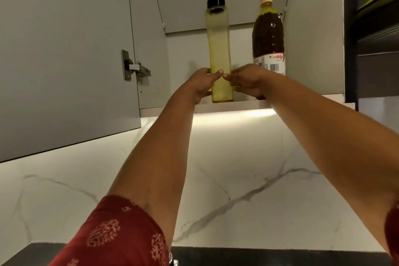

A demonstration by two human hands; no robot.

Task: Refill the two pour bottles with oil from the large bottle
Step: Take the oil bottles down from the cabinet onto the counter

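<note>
Both hands reach up into the open cupboard and grasp the pour bottle [220,54] low on its body. The left hand [201,84] wraps it from 9 o'clock, and the right hand [248,83] from 3 o'clock; the thumbs almost meet in front. The bottle stands on the cupboard shelf [237,107], near the front edge, its long axis upright and its black spout at 12 o'clock. The large bottle [268,36] of dark oil stands just beside it, at 3 o'clock.

I think the risk is this: the grip is at the bottom, so the tall bottle may tip when it is lifted. The right hand may also knock the large bottle, because it is so close.
</note>
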